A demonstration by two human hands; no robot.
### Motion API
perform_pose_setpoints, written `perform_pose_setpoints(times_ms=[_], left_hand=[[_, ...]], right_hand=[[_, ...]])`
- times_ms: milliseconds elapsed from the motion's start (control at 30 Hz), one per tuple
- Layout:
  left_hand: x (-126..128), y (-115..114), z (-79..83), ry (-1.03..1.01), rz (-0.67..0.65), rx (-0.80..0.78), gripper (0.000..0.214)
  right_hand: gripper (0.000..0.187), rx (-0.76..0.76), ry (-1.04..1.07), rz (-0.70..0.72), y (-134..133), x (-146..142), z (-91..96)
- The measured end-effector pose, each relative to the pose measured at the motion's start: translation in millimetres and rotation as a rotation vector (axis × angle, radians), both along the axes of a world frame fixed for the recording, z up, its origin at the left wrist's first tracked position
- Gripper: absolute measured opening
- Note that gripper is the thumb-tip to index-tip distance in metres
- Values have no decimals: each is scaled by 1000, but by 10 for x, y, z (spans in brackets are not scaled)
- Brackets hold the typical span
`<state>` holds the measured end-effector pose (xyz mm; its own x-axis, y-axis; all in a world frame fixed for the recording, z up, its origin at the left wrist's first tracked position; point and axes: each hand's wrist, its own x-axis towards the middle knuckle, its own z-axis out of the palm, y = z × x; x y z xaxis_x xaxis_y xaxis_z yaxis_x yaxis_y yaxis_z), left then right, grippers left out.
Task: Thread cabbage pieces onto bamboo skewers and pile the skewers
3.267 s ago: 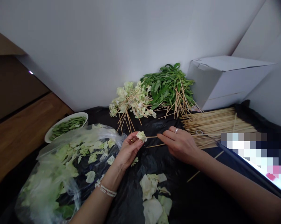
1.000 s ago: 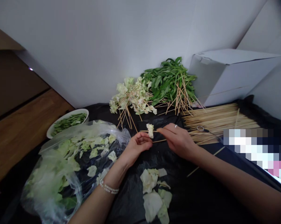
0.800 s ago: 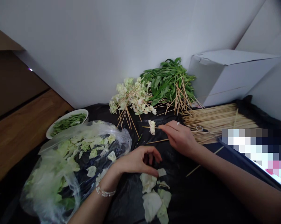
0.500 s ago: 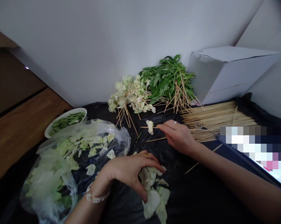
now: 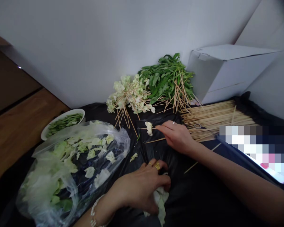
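Note:
My right hand (image 5: 177,136) pinches a thin bamboo skewer (image 5: 143,128) that carries a small folded piece of pale cabbage (image 5: 149,128) near its tip, held just above the black sheet. My left hand (image 5: 142,186) lies lower down, fingers curled round loose cabbage leaves (image 5: 161,200) on the sheet, gathering them under the palm. Rings show on both hands, and a beaded bracelet sits on the left wrist.
A clear plastic bag of torn cabbage (image 5: 68,160) lies at the left. Behind it stands a white bowl of green pieces (image 5: 61,123). Finished cabbage skewers (image 5: 127,97) and leafy green skewers (image 5: 167,82) lean by the wall. Bare skewers (image 5: 215,118) lie right, before a white box (image 5: 227,72).
My left hand let go of the skewered cabbage, dropped toward me and closed on the loose leaves. My right hand kept the skewer and barely moved.

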<state>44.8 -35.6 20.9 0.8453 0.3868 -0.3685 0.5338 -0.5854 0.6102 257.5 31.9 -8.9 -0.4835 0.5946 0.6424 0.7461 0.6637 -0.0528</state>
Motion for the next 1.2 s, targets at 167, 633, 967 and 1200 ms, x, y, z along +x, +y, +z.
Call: perform_pose_setpoints(times_ms=[167, 633, 967, 1200], left_hand=[[37, 220, 95, -111, -47, -157, 20], [-10, 100, 107, -19, -19, -49, 52], [-51, 322, 158, -177, 95, -207, 36], [-152, 572, -100, -513, 642, 55, 35]], right_hand=[[34, -27, 20, -2, 3, 4, -18], [34, -87, 22, -29, 12, 0, -29], [30, -130, 76, -38, 42, 26, -15], [27, -162, 166, -94, 126, 116, -30]])
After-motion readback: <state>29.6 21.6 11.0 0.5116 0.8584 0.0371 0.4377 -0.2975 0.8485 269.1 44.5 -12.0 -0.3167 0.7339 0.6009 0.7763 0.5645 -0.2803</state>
